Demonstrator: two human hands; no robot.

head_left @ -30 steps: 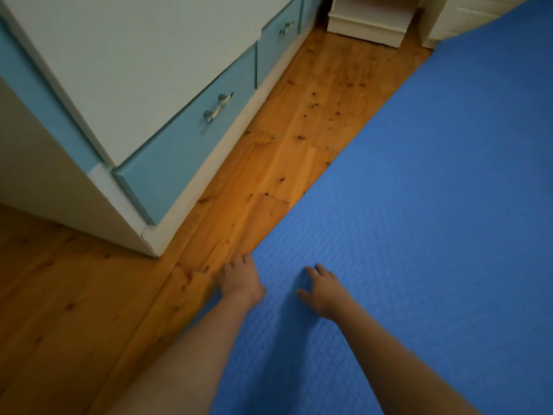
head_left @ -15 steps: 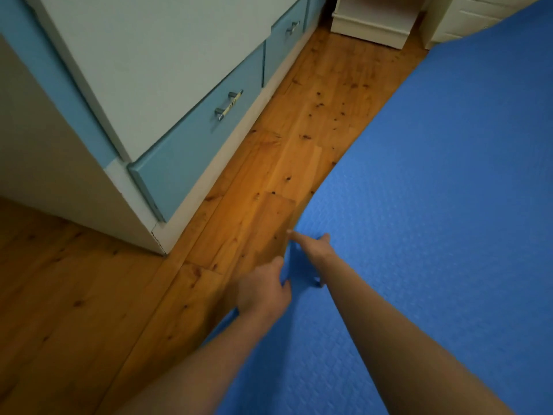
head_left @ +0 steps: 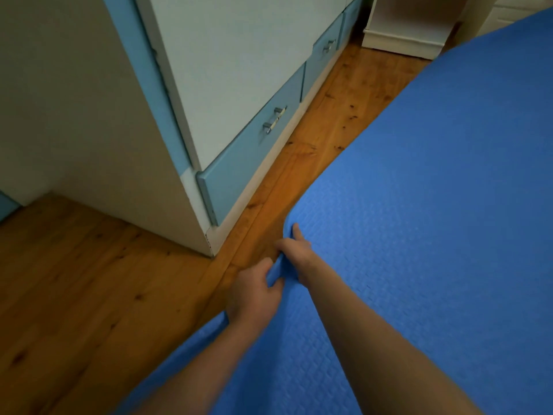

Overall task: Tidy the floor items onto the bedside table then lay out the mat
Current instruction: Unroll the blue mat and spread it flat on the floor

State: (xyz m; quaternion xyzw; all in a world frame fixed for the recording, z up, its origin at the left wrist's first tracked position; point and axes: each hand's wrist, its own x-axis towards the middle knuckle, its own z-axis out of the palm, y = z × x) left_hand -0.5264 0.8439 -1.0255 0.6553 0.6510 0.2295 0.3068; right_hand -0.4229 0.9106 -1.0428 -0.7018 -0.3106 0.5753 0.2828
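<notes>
1. The blue mat (head_left: pixel 419 235) lies spread over the wooden floor (head_left: pixel 89 280), covering the right of the view; its left edge bows up where both hands meet it, beside the corner of the blue-and-white cabinet (head_left: pixel 227 85).
2. The left hand (head_left: pixel 254 292) is closed on that raised edge, fingers curled over the fold; the right hand (head_left: pixel 294 253) pinches the same edge just beyond it, one finger stretched flat on the mat's top.
3. The step in hand looks to be shifting or straightening this edge; pulling with both hands together, low and parallel to the floor, should keep the foam from creasing.
4. Keep the strip of bare floor between mat and drawer (head_left: pixel 248 163) even, so the edge runs in line with the boards.
5. Set the lifted part down from the far end toward the body; then press it flat with open palms, so no bump remains.
6. No loose floor items show here; the tidying seems done.
</notes>
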